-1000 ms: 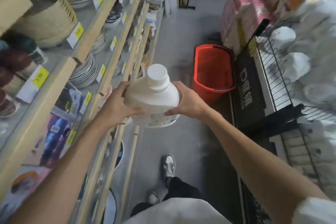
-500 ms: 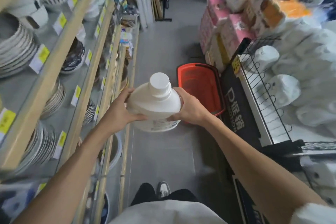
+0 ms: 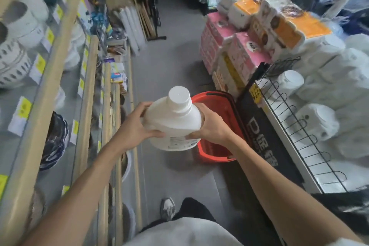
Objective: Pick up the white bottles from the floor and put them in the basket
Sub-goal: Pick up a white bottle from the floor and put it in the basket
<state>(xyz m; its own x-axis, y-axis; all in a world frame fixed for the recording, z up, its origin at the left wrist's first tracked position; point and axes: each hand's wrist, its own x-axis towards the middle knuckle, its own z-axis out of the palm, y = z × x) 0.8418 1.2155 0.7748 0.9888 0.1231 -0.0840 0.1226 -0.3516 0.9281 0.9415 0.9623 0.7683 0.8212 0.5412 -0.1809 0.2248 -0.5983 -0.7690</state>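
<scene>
While both hands grip it, one big white bottle (image 3: 172,120) hangs in the air above the grey floor (image 3: 175,66) of a shop aisle. The left hand (image 3: 133,129) presses on its left side and the right hand (image 3: 211,127) presses on its right side, with the fingers (image 3: 157,133) of each hand wrapped tight around the bottle's body. The bottle stands almost upright. Its long axis runs up and down, and its one white cap (image 3: 179,96) points up toward the camera, leaning a little away from the person. A label with small print shows low on its side.

One red basket (image 3: 229,106) sits on the floor just behind and to the right of the bottle, right beside the foot of a black wire rack (image 3: 295,132) that holds white packs. The bottle covers part of the basket's left rim. I can see nothing inside the part of the basket that shows.

Wooden shelves (image 3: 87,90) with bowls and plates run along the left side of the aisle. One shoe (image 3: 167,207) shows on the floor below the arms.
</scene>
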